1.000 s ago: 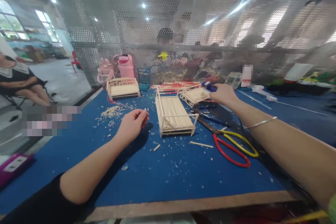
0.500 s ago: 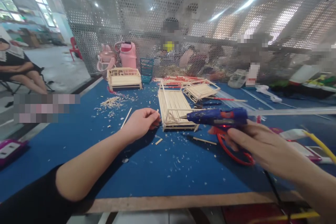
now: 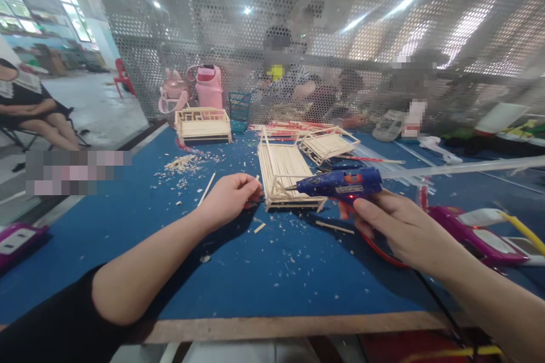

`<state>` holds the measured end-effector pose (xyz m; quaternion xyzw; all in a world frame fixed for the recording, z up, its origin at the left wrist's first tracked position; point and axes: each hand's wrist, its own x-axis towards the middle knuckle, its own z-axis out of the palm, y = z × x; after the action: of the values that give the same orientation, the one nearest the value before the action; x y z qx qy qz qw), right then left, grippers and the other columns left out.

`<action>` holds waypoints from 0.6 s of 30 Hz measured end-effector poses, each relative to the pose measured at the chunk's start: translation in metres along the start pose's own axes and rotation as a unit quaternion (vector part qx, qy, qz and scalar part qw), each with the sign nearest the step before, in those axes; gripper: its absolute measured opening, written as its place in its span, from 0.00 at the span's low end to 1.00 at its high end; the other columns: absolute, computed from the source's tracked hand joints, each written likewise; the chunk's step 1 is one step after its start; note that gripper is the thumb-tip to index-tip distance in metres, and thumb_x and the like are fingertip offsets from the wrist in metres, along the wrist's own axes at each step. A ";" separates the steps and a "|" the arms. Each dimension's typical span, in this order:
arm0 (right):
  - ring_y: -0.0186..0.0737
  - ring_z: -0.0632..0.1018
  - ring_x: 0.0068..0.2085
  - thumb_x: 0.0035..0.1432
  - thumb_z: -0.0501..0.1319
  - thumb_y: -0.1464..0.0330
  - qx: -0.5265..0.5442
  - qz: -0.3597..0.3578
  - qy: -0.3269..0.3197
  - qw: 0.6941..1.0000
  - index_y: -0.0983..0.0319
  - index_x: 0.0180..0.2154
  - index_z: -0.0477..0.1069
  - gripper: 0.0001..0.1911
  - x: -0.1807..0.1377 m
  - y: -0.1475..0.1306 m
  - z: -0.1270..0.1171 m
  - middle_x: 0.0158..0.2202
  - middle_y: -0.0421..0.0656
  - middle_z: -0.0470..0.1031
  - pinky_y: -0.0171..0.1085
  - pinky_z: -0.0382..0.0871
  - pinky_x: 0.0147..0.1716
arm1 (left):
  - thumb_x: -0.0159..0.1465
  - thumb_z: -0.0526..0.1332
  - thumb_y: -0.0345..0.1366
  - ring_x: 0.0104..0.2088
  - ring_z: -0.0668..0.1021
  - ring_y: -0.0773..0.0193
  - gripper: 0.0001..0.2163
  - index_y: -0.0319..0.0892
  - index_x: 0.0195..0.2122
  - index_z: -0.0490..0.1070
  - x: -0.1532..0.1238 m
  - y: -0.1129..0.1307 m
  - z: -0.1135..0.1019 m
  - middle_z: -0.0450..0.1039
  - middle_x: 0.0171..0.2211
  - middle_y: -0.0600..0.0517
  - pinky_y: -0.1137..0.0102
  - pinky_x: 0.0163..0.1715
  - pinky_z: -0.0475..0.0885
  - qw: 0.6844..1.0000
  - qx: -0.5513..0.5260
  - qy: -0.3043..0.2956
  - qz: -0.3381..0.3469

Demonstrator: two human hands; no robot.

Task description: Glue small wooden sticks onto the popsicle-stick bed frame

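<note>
My right hand [image 3: 385,218] grips a blue hot glue gun [image 3: 340,182] with a small red light lit and a long clear glue stick [image 3: 464,168] out of its back. Its nozzle points left, over the near end of a small bed-like frame of wooden sticks [image 3: 285,167]; I cannot tell whether it touches. Just left of that frame, my left hand [image 3: 234,195] pinches a short wooden stick [image 3: 257,179], mostly hidden by the fingers. Loose wooden sticks [image 3: 335,227] lie on the blue table [image 3: 255,278] nearby.
Two more stick models, a bench [image 3: 203,126] and a smaller frame [image 3: 327,146], stand farther back. Wood scraps [image 3: 183,164] lie at left, pink bottles [image 3: 208,86] behind. Purple power strips [image 3: 477,235] sit at both sides. A perforated metal screen [image 3: 238,39] closes the back, people beyond it.
The glue gun in my right hand has moved slightly left and up, its nozzle closer to the frame's near left corner. My left hand stays almost where it was.
</note>
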<state>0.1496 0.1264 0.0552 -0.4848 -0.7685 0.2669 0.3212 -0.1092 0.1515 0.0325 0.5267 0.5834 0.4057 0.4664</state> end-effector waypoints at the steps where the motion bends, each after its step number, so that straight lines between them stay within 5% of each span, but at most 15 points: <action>1: 0.36 0.67 0.20 0.54 0.50 0.40 0.003 -0.001 0.001 1.000 0.62 0.27 0.70 0.32 0.000 0.001 0.001 0.17 0.39 0.64 0.35 0.62 0.20 | 0.63 0.56 0.35 0.28 0.74 0.70 0.10 0.39 0.25 0.69 0.000 0.000 0.000 0.73 0.26 0.54 0.73 0.30 0.67 1.000 0.001 0.002 -0.002; 14: 0.37 0.67 0.20 0.55 0.48 0.41 -0.052 -0.032 0.058 0.996 0.59 0.16 0.62 0.31 -0.001 0.002 0.004 0.17 0.43 0.65 0.37 0.64 0.20 | 0.61 0.57 0.34 0.27 0.73 0.70 0.09 0.40 0.23 0.70 0.000 0.001 0.000 0.73 0.25 0.53 0.73 0.29 0.67 1.000 0.008 0.014 0.008; 18: 0.43 0.73 0.26 0.58 0.51 0.48 -0.081 -0.078 0.087 0.990 0.59 0.24 0.71 0.25 -0.002 0.005 0.005 0.21 0.45 0.72 0.40 0.69 0.28 | 0.60 0.58 0.34 0.26 0.73 0.69 0.09 0.41 0.23 0.71 0.000 0.001 0.000 0.74 0.24 0.52 0.72 0.28 0.68 1.000 0.010 0.023 0.010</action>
<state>0.1494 0.1257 0.0477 -0.4691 -0.7921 0.1346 0.3665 -0.1092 0.1512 0.0335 0.5277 0.5925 0.4163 0.4440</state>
